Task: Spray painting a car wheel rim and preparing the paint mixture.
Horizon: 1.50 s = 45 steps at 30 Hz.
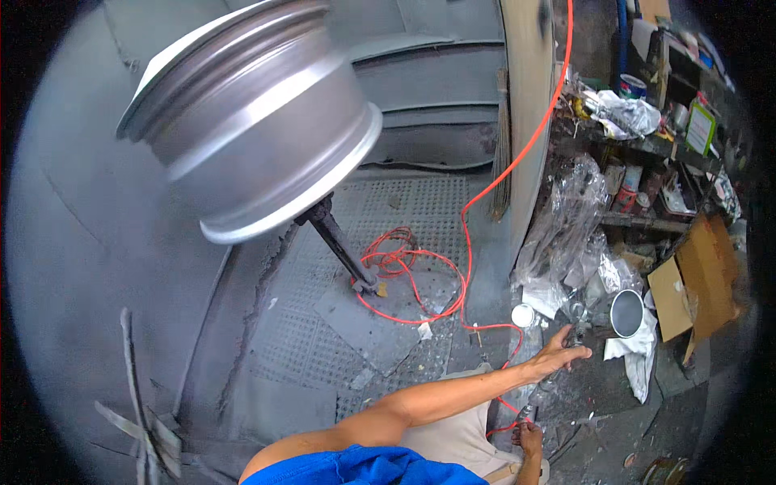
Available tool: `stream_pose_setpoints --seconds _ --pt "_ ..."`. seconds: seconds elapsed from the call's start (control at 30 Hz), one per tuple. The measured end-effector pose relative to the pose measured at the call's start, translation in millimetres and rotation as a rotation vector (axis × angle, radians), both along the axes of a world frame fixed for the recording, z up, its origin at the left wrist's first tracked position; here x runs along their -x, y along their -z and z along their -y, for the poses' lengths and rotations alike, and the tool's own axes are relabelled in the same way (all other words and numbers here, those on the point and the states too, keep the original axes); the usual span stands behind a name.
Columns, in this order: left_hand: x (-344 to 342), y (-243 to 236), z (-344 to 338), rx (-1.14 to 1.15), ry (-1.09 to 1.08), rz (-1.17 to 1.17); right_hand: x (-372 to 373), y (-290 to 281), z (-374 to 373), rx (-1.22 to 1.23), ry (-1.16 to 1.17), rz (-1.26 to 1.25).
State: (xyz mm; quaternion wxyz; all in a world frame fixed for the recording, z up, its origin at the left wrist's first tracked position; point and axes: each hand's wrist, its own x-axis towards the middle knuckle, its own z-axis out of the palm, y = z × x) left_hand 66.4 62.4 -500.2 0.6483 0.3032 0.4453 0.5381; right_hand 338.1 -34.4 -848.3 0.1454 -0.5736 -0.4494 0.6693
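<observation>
Your left hand (558,357) grips a grey metal tool (546,390), low on the right, near a white rag (638,356). Your right hand (529,439) holds its bottom end, by the red hose (489,326). A silver wheel (267,121) is up left.

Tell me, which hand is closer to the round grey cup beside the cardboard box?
Left: the left hand is lower left of the grey cup in the picture; the right hand is farther down and left.

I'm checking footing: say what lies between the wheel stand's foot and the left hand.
In the head view, loops of red hose lie on the floor between the stand's foot and the left hand, with pale scraps near them.
</observation>
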Motion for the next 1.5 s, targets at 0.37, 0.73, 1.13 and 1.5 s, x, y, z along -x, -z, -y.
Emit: stream_pose_setpoints --seconds 0.37,0.73,1.13,1.5 --pt "35 31 0 0.063 0.140 -0.093 77 -75 -18 -0.229 -0.141 0.016" --pt "1 35 -5 0.116 0.306 -0.079 34 -96 -2 -0.357 0.098 -0.099" --pt "-16 9 21 0.066 0.216 -0.138 20 -80 2 -0.395 0.214 -0.132" --pt "-48 60 -6 0.007 0.635 -0.310 -96 -235 127 -0.959 0.944 0.568"
